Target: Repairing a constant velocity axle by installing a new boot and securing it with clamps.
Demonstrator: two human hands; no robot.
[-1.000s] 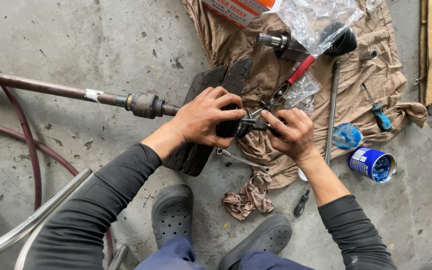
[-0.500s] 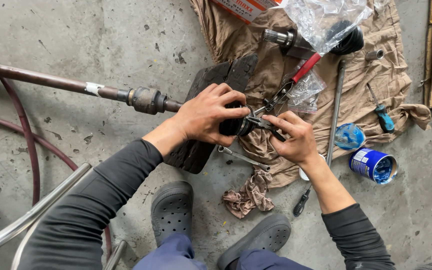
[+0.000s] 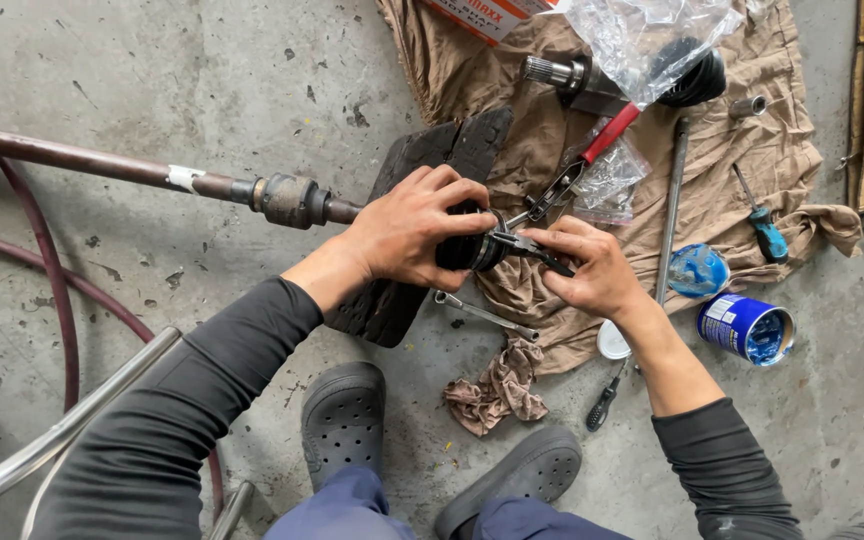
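The black rubber boot (image 3: 467, 250) on the drive shaft (image 3: 102, 165) is gripped steady by the left hand (image 3: 414, 232), so the right hand's (image 3: 592, 270) closed grip can work the pliers (image 3: 537, 250) against its band.

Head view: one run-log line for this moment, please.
left hand: grips black rubber boot on axle shaft | right hand: holds pliers at boot | floor: brown cloth, blue can

A flat cardboard box (image 3: 487, 15), white and red, lies at the top edge on the brown cloth (image 3: 742, 170). Beside it is a clear plastic bag (image 3: 652, 40), crumpled. A smaller clear bag (image 3: 607, 180) lies lower. A round blue tin (image 3: 744, 328) with a white label lies on its side on the floor, at the right.
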